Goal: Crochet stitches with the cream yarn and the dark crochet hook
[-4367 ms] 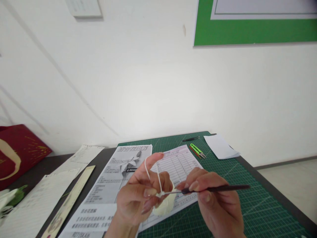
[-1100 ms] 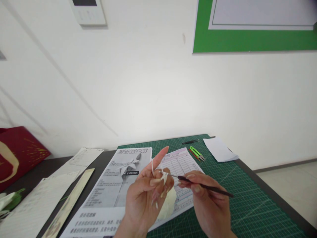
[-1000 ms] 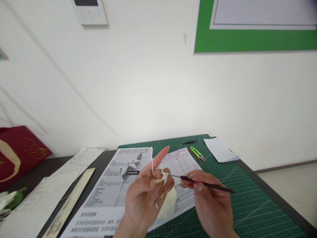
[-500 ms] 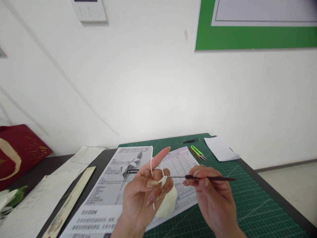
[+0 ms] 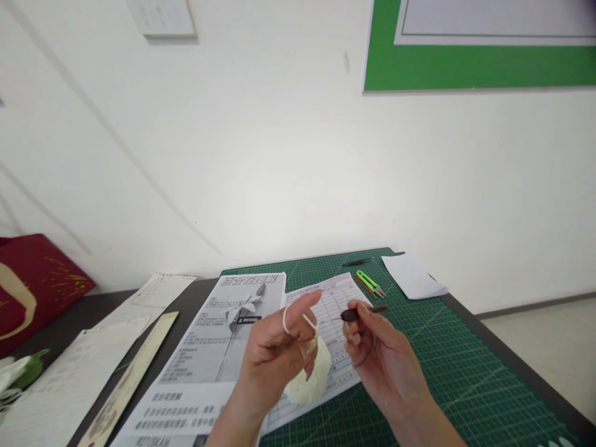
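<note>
My left hand [image 5: 274, 351] is closed in a pinch, with its index finger stretched out to the right. White yarn [image 5: 285, 320] loops round that finger and runs down to the pinched fingertips, which mostly hide the small crocheted bit there. Between the thumb and fingers of my right hand [image 5: 384, 354] is a crochet hook [image 5: 350, 315] with a dark handle. Its thin metal shaft is hard to make out, so I cannot tell whether it touches the yarn. A pale cream yarn ball [image 5: 313, 382] sits below and behind my left hand, on the papers.
Green-handled thread snips [image 5: 367, 281] and dark tweezers [image 5: 357, 262] lie on the green cutting mat [image 5: 470, 379]. Around are a printed pattern sheet [image 5: 186, 366], a form [image 5: 335, 298], blank paper [image 5: 412, 276], a long pale strip [image 5: 135, 372] and a red bag [image 5: 41, 285].
My left hand has turned, its palm less visible and index finger lower. My right hand has shifted slightly left, and the hook now points more toward me, its handle foreshortened.
</note>
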Tool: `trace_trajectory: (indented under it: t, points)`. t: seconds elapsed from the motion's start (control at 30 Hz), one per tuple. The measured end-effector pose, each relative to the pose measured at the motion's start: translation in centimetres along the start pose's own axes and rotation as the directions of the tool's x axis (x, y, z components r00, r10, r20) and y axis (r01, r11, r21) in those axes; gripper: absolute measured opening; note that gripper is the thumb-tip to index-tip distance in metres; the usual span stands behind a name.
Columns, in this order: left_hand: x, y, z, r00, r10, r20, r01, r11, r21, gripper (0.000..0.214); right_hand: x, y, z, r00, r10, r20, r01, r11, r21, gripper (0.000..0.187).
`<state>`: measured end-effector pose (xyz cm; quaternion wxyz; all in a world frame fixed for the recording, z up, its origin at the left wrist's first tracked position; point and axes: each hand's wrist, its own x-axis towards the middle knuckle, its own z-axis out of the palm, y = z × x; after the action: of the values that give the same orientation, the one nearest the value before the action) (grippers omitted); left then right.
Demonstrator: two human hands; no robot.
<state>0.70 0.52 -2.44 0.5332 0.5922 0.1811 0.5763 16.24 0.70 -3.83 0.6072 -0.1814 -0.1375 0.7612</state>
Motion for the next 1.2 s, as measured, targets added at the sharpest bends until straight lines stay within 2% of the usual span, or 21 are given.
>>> trace_trajectory:
  t: [0.1,0.27,0.33,0.37,0.4,0.43,0.5,0.53,0.57,0.6,0.63,0.67,0.73,0.8,0.9,1.0,1.1,1.2]
  points:
    - [0.0,-0.2,0.1,0.998,0.044,0.034,-0.049,0.987,0.154,0.046,-0.1,0.0,0.1,0.998,-0.058,0.013,0.058,0.998,-0.038,0.02]
    - [0.0,-0.7,0.3,0.998,0.048,0.047,-0.056,0.981,0.188,0.048,-0.5,0.2,0.4,0.982,-0.181,0.062,0.189,0.966,-0.174,0.014]
    - [0.1,-0.9,0.5,0.999,0.048,0.021,-0.052,0.977,0.205,0.048,-0.7,0.4,0.3,0.954,-0.286,0.084,0.298,0.916,-0.268,0.011]
    - [0.1,-1.0,0.6,0.999,0.045,-0.006,-0.043,0.978,0.203,0.048,-0.9,0.5,0.1,0.926,-0.361,0.108,0.376,0.865,-0.331,0.009]
    - [0.2,-1.0,0.8,0.999,0.033,-0.04,-0.026,0.983,0.184,0.048,-1.0,0.6,0.0,0.884,-0.444,0.147,0.463,0.787,-0.407,0.009]
    - [0.2,-1.0,1.1,0.996,0.008,-0.087,0.005,0.989,0.145,0.047,-1.2,0.7,-0.2,0.821,-0.531,0.209,0.559,0.674,-0.483,0.013]
    - [0.3,-0.7,1.9,0.982,-0.076,-0.174,0.075,0.997,-0.015,0.047,-1.6,0.9,-0.5,0.649,-0.637,0.416,0.727,0.361,-0.584,0.028]
    - [0.3,-0.4,2.3,0.956,-0.158,-0.248,0.128,0.983,-0.134,0.048,-1.8,0.9,-0.6,0.555,-0.639,0.533,0.787,0.194,-0.586,0.037]
    - [0.3,-0.2,2.7,0.934,-0.229,-0.276,0.154,0.951,-0.267,0.051,-2.0,1.0,-0.6,0.479,-0.61,0.631,0.821,0.057,-0.568,0.045]
    - [0.3,0.2,3.0,0.915,-0.293,-0.279,0.177,0.91,-0.375,0.053,-2.2,1.0,-0.6,0.426,-0.569,0.703,0.84,-0.04,-0.541,0.052]
    - [0.3,0.5,3.2,0.902,-0.336,-0.272,0.181,0.865,-0.468,0.055,-2.3,1.1,-0.5,0.398,-0.533,0.746,0.849,-0.094,-0.519,0.057]
    - [0.3,0.7,3.3,0.894,-0.372,-0.251,0.187,0.817,-0.546,0.056,-2.4,1.1,-0.4,0.391,-0.515,0.763,0.853,-0.11,-0.511,0.059]
    - [0.4,1.1,3.2,0.889,-0.412,-0.2,0.191,0.731,-0.655,0.054,-2.4,1.2,-0.2,0.415,-0.536,0.735,0.851,-0.059,-0.523,0.057]
    - [0.5,1.3,3.0,0.893,-0.425,-0.15,0.202,0.675,-0.709,0.053,-2.3,1.4,0.0,0.485,-0.576,0.658,0.832,0.074,-0.549,0.047]
    - [0.6,1.1,2.6,0.912,-0.399,-0.101,0.213,0.668,-0.713,0.055,-2.0,1.5,0.0,0.615,-0.606,0.505,0.774,0.34,-0.535,0.027]
    - [0.6,0.9,2.4,0.931,-0.357,-0.079,0.205,0.69,-0.695,0.057,-1.6,1.6,-0.4,0.695,-0.597,0.4,0.717,0.54,-0.441,0.014]
    - [0.5,1.0,2.2,0.942,-0.327,-0.082,0.185,0.705,-0.684,0.056,-1.5,1.4,-0.8,0.758,-0.563,0.329,0.652,0.645,-0.398,0.011]
    - [0.6,1.2,2.0,0.949,-0.308,-0.07,0.181,0.713,-0.677,0.056,-1.5,1.0,-1.0,0.795,-0.527,0.3,0.606,0.704,-0.37,0.01]
